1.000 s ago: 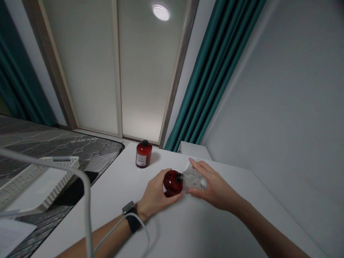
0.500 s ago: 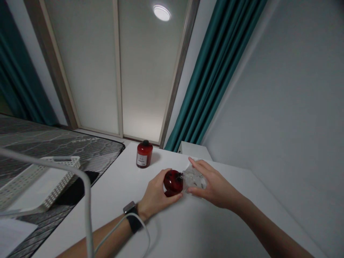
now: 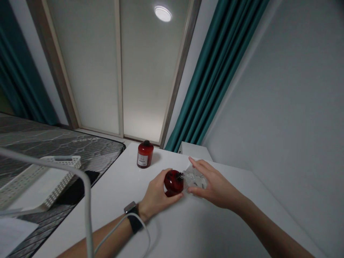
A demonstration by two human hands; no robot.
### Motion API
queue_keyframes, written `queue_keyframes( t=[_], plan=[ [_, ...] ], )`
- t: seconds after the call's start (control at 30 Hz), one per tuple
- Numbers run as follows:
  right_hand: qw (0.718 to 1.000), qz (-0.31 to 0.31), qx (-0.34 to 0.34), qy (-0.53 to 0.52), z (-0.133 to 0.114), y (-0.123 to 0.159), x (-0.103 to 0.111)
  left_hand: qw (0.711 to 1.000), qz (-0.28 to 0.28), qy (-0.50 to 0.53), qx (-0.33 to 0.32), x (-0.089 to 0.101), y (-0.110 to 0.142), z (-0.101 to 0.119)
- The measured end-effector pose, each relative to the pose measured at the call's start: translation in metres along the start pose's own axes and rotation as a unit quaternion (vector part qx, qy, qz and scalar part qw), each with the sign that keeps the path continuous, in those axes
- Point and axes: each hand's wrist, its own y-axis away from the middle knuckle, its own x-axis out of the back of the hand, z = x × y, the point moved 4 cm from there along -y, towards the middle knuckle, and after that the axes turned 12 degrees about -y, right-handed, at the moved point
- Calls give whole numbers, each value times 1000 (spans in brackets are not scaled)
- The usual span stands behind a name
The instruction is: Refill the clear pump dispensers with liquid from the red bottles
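Observation:
My left hand [image 3: 158,195] is wrapped around a glossy dark-red bottle [image 3: 174,182], thumb on the near side and fingers on the far side. Its neck points right, toward a crumpled clear plastic wrapper [image 3: 195,177]. My right hand [image 3: 218,187] grips that wrapper between thumb and fingers, right beside the bottle. Whether the wrapper covers the bottle's neck or only touches it, I cannot tell. Farther back, a second red bottle [image 3: 145,154] with a black top and a pale label stands upright on the white table [image 3: 123,179], apart from both hands.
White perforated basket [image 3: 53,188] at left, beyond the table edge, above a patterned grey floor covering. A pale curved bar [image 3: 87,200] rises in the left foreground. One thin white cable [image 3: 113,231] crosses my left forearm. Behind the table sits a white box-like piece [image 3: 195,151].
Both hands keep their hold on the red bottle and the wrapper, almost in place. The whole view has shifted very slightly.

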Motion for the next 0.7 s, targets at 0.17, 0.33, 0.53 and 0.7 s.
queue_keyframes(
  t=[0.17, 0.33, 0.53, 0.7],
  plan=[
    [1000, -3, -2, 3, 0, -1, 0, 1000, 3, -2, -3, 0, 0, 0],
    [1000, 6, 9, 7, -1, -1, 0, 1000, -8, 6, 6, -2, 1, 0],
    [1000, 11, 10, 11, -1, 0, 1, 1000, -8, 4, 11, -3, 1, 0],
    [1000, 12, 13, 15, -1, -1, 0, 1000, -3, 5, 5, -1, 0, 1]
  ],
)
